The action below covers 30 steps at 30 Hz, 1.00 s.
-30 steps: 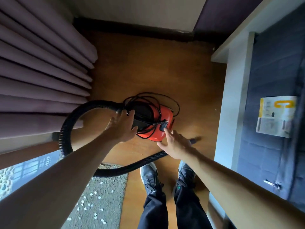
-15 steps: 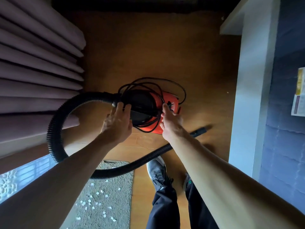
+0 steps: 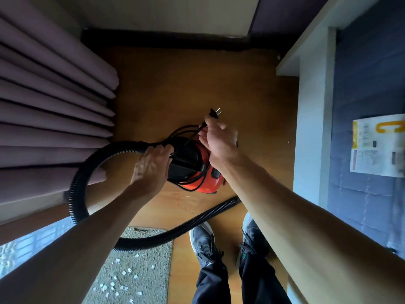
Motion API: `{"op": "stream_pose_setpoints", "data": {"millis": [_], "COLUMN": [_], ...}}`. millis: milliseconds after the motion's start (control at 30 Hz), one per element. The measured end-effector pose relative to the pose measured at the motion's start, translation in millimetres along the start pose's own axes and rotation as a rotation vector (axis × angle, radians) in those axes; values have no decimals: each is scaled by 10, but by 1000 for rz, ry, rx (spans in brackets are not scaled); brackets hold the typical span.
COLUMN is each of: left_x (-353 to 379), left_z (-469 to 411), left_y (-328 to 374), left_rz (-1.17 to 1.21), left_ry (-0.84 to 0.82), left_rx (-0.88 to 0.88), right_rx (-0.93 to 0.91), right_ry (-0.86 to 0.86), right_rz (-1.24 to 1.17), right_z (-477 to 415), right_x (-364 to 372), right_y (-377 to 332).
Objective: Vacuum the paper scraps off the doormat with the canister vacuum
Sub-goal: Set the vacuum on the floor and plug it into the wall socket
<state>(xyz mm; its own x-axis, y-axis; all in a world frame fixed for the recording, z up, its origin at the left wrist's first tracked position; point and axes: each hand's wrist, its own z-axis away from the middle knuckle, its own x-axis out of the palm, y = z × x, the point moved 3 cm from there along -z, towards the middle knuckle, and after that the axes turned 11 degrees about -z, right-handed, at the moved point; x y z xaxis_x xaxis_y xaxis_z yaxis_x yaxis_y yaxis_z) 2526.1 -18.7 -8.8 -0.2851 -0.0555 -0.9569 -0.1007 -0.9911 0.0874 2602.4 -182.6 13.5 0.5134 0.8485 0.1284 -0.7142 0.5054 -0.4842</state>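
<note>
A red and black canister vacuum (image 3: 203, 172) stands on the wooden floor, with its black power cord wound around it. My right hand (image 3: 219, 139) pinches the cord just below the plug (image 3: 215, 113), which is lifted above the vacuum with its prongs pointing up and right. My left hand (image 3: 153, 165) rests on the black top of the vacuum where the ribbed hose (image 3: 76, 194) joins it. The hose loops left and down across the top of the grey doormat (image 3: 153, 266). White paper scraps (image 3: 116, 279) lie scattered on the mat.
Purple curtains (image 3: 50, 106) hang at the left over a window. A pale bed frame (image 3: 311, 128) with a blue mattress and a yellow-white leaflet (image 3: 377, 145) runs along the right. My two shoes (image 3: 203, 244) stand beside the mat. A dark skirting lies ahead.
My right hand has taken the plug end off the vacuum and lifted it up, unwinding some cord. My left hand stays on the vacuum's top.
</note>
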Motion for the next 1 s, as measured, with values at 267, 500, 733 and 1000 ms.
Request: {"op": "stream_pose_setpoints", "data": {"millis": [267,500,733,1000], "left_x": [-1109,-2555,-4208,-6154], "left_z": [-398,-645,-717,-606], "left_y": [226,486,721,925], "left_rz": [161,366,392,414], "left_ry": [204,254,475,692], "left_rx": [7,17,92,70], "right_rx": [-385,-742,-1004,-1271], "right_ry": [-78,-159,-141,-174], "right_rz": [161,274,269,197], "right_z": [660,1653,2917,4589], "right_x": [374,763,1063,1423], "right_y": [-1275,-2561,-3781,-4992]}}
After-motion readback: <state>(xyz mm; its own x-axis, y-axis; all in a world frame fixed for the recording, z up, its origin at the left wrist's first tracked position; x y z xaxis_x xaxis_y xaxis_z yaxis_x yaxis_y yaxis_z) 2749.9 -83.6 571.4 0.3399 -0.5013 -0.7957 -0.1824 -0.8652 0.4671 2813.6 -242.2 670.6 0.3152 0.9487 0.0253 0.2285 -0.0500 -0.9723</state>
